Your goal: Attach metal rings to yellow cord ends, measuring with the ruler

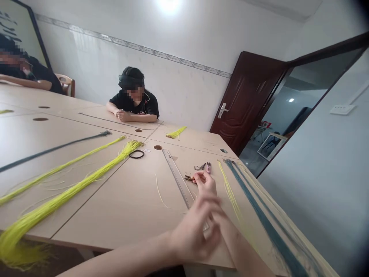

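My right hand [205,183] reaches over the table by the ruler, thumb and fingertips pinched on a thin pale cord [188,179]. Nearer to me, my left hand [198,227] crosses in front of my right wrist. It is smeared by motion, so its grip does not show clearly. A clear ruler [177,177] lies lengthwise just left of my right hand. Beyond my fingertips are small scissors [199,167] and pink-marked snips [208,167]. A dark-handled tool [188,177] is partly hidden behind my right hand. One loose pale cord [160,190] lies left of the ruler.
Bundles of yellow cords [83,184] and a blue-grey cord bundle [57,150] stretch across the left. Teal cords [253,200] and pale yellow cords [229,190] run along the right edge. A black ring [136,154] lies mid-table. A person [134,100] sits opposite, another at far left.
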`<state>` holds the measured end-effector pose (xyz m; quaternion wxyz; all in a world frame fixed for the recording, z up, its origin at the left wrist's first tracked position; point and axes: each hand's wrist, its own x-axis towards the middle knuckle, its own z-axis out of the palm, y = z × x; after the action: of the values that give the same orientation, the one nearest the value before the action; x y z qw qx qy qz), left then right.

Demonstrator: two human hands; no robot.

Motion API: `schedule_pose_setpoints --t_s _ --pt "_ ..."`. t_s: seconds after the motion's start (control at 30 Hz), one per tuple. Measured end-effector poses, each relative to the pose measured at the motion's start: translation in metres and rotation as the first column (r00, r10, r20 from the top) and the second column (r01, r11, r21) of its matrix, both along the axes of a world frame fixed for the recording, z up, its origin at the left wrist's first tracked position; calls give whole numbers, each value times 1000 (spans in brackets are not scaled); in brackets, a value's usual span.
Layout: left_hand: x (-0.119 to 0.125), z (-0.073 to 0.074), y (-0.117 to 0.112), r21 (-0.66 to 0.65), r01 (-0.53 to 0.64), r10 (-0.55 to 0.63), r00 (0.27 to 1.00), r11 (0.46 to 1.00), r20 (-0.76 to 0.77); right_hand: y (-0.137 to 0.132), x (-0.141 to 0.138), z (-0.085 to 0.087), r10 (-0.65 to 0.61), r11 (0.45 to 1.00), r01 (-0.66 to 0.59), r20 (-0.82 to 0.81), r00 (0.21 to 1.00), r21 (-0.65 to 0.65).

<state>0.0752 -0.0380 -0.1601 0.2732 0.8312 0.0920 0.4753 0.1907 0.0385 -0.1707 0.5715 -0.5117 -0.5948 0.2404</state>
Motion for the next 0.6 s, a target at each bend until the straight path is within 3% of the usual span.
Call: schedule_pose_setpoints --t_s 0.03,0.07,0.13,0.2,0.3,0.47,0.6 --pt "-4 8 12 -364 -105 179 968 926 176 0 0 1 6 1000 -6 -28 1000 4" --pt "-6 14 25 -502 -169 297 936 848 187 -1 0 3 12 1000 -12 -51 999 9" --pt "-5 22 47 -645 -216 400 904 733 152 -4 -1 7 30 999 -28 -81 996 16" --pt "0 23 63 -734 -189 380 920 652 101 -7 -2 10 49 999 -48 -95 994 12" --pt "6 19 70 -812 -109 240 970 573 39 -8 -1 11 63 998 -63 -95 993 -3" --pt "-12 11 58 -836 -108 12 993 538 -120 2 9 5 -24 1000 25 -96 995 13" --pt "-50 21 36 -763 -182 -76 954 620 -289 11 16 -2 -51 999 51 -112 992 1"
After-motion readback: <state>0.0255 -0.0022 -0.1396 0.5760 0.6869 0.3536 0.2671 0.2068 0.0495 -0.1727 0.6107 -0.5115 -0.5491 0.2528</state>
